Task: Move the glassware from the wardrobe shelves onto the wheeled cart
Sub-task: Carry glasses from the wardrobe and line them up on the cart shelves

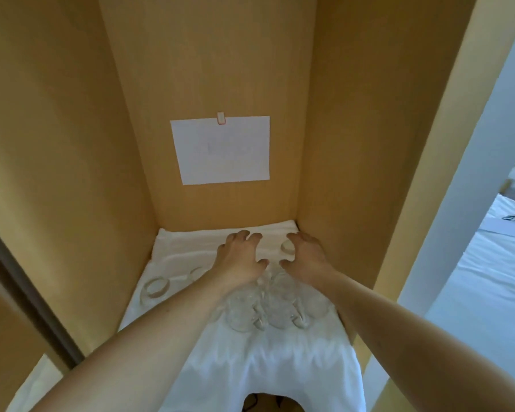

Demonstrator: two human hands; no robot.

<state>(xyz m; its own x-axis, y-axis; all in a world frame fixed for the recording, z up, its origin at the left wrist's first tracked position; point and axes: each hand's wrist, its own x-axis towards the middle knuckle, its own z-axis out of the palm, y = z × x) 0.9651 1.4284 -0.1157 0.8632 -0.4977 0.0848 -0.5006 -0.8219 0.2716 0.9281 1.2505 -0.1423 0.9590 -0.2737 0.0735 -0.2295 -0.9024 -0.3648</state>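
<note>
Both our left hand (241, 257) and right hand (305, 255) reach spread and empty over the far shelf cloth (280, 361). The glasses (275, 304) cluster beneath our wrists; a careless forearm could topple them, we judge.

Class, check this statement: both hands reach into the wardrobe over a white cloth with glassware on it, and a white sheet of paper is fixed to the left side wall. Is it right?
One detail is wrong. The head view shows the sheet of paper fixed to the back wall of the wardrobe, not the left side wall. The rest holds: the left hand and right hand reach in over the white cloth, with glassware standing on it.
</note>
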